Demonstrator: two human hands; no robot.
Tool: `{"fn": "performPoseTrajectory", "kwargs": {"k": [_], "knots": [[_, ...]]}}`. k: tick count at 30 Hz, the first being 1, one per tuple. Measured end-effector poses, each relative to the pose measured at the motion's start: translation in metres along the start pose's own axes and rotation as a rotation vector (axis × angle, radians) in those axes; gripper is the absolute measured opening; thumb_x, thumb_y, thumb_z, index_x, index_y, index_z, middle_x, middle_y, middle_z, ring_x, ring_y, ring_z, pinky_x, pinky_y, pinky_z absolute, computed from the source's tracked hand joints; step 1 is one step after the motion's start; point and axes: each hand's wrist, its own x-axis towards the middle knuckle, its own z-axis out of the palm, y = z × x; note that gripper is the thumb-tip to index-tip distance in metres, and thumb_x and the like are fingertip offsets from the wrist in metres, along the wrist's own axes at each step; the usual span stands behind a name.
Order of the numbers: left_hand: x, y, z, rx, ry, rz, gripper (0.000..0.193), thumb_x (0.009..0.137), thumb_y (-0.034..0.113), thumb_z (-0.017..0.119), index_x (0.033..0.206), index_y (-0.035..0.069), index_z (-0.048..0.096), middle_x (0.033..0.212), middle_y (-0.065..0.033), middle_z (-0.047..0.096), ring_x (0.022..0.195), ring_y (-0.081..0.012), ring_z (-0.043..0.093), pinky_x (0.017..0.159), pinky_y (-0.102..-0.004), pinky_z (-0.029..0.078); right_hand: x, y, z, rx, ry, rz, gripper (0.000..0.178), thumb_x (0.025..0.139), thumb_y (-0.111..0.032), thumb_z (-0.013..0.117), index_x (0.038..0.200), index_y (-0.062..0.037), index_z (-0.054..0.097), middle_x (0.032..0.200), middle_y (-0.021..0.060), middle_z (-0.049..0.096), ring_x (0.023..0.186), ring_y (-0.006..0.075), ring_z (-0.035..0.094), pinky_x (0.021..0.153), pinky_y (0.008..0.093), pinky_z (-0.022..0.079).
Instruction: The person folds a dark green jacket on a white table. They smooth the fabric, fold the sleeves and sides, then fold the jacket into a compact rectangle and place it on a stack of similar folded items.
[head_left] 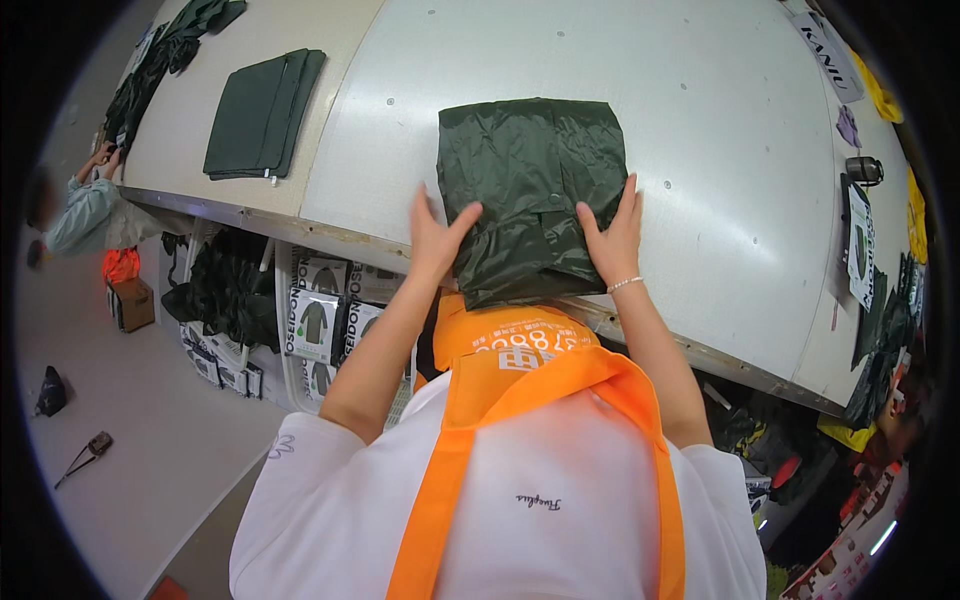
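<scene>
A folded dark green, shiny waterproof garment (535, 170) lies wrinkled in front of me, its near end reaching the table's front edge. My left hand (440, 235) is at its left side, fingers stretched upward beside the fabric and the thumb resting on top. On the opposite side, my right hand (614, 235) has its thumb on the fabric and its straight fingers along the right edge. Both hands are open, thumbs well apart from the fingers.
A neat stack of folded dark green garments (265, 115) sits on the pale table (720, 200) at left. A dark cup (865, 170) and packages stand far right. Below the table edge are a white basket of packaged garments (312, 325) and bundled dark fabric (230, 285). Another person's sleeve (82, 215) shows far left.
</scene>
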Motion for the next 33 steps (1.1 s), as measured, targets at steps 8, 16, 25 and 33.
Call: {"fn": "performPoseTrajectory", "kwargs": {"k": [8,16,25,33], "knots": [[-0.061,0.008,-0.026,-0.171,-0.330,-0.375,0.073,0.067,0.033,0.080,0.120,-0.005,0.049,0.110,-0.0157,0.060,0.103,-0.0226,0.057,0.091,-0.0320,0.044,-0.043,-0.015,-0.011,0.104,-0.249,0.187,0.110,0.071,-0.042,0.076,0.146,-0.0067,0.003,0.119,0.0310,0.047,0.109,0.0423,0.049,0.093,0.0408,0.041],[-0.096,0.007,-0.048,-0.160,-0.282,-0.299,0.100,0.062,0.035,0.084,0.134,-0.006,0.028,0.126,-0.0212,0.049,0.118,-0.0289,0.047,0.101,-0.0347,0.036,-0.055,-0.022,0.003,0.118,-0.102,0.067,0.115,0.068,-0.031,0.080,0.145,-0.0019,0.000,0.140,0.0306,0.030,0.126,0.0392,0.037,0.103,0.0370,0.033],[-0.017,0.018,-0.044,0.415,-0.184,-0.167,0.075,0.067,0.026,0.076,0.117,-0.012,0.036,0.100,-0.0297,0.058,0.098,-0.0449,0.055,0.083,-0.0442,0.047,0.002,-0.099,0.035,-0.167,-0.290,-0.223,0.094,0.071,-0.011,0.075,0.145,-0.0227,0.019,0.114,0.0296,0.041,0.101,0.0466,0.050,0.083,0.0428,0.046],[0.065,0.010,-0.022,0.566,-0.107,0.449,0.035,0.080,0.028,0.054,0.110,0.011,0.057,0.106,-0.0151,0.058,0.103,-0.0260,0.052,0.084,-0.0376,0.043,0.077,-0.242,0.128,-0.887,-0.622,-0.198,0.068,0.083,-0.055,0.051,0.129,-0.0055,0.050,0.138,0.0418,0.019,0.116,0.0479,0.040,0.098,0.0542,0.033]]}}
